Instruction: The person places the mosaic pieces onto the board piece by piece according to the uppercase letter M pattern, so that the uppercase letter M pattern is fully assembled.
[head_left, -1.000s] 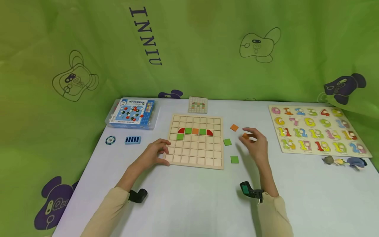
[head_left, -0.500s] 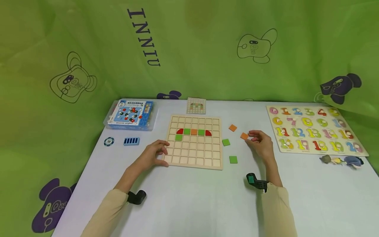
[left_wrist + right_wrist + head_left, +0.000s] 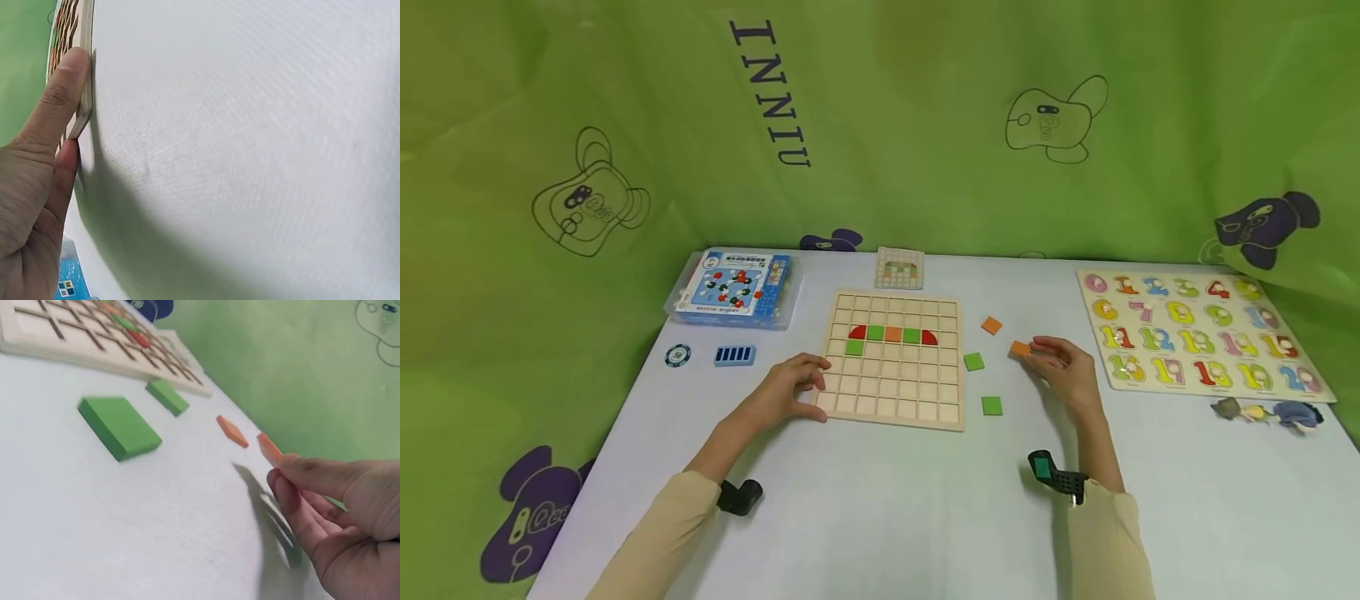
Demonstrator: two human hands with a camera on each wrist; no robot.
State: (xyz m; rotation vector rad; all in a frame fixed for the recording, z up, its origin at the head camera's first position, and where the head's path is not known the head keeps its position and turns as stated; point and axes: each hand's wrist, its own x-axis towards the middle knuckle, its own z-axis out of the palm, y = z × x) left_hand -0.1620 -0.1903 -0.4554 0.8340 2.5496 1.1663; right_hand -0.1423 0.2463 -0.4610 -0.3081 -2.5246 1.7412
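Observation:
A wooden grid board (image 3: 891,398) lies at the middle of the white table, with red, green and orange tiles in its second and third rows. My left hand (image 3: 790,387) rests on the board's near left corner; its thumb (image 3: 59,94) presses the board edge (image 3: 84,94). My right hand (image 3: 1063,362) pinches an orange square tile (image 3: 1019,349) just right of the board, and the tile (image 3: 269,449) is lifted off the table. A second orange tile (image 3: 992,325) and two green tiles (image 3: 974,361) (image 3: 992,405) lie loose between the board and that hand.
A number puzzle board (image 3: 1198,333) lies at the right, with small toy figures (image 3: 1270,412) below it. A blue box (image 3: 733,287), a round chip (image 3: 677,355) and a blue block (image 3: 734,355) sit at the left. A small pattern card (image 3: 899,267) lies behind the board. Green cloth surrounds the table.
My right hand has shifted slightly right and lower, keeping its pinch on the orange tile. My left hand has stayed on the board's corner.

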